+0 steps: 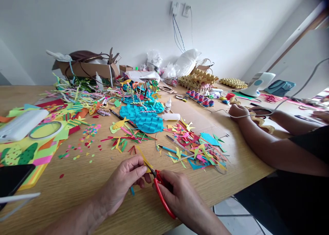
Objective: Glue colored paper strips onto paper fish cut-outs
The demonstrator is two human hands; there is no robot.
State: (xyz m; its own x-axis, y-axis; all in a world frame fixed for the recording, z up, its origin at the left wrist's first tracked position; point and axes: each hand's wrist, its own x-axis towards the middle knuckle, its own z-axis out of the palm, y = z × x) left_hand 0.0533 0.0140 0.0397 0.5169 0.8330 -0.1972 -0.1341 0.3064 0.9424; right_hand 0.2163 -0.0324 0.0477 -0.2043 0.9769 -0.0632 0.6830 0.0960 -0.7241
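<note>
Near the table's front edge, my left hand (130,176) pinches a narrow strip of yellow paper (142,155) between thumb and fingers. My right hand (177,190) is closed around red-handled scissors (164,202). Their dark blades point up and left and meet the yellow paper close to my left fingertips. Part of the paper is hidden by my fingers and the blades. Just beyond my hands lie cut paper scraps (191,142) in many colours, with a blue pencil (174,152) among them. Several blue scalloped paper pieces (148,121) stand further back, topped by paper fish.
At left are coloured paper sheets (42,159), a roll of tape (45,129) and a black phone (16,178). A white glue bottle (168,105) stands mid-table. Egg cartons (197,79) lie behind. On the right, another person's arms (257,139) work over a carton piece, a cable crossing them.
</note>
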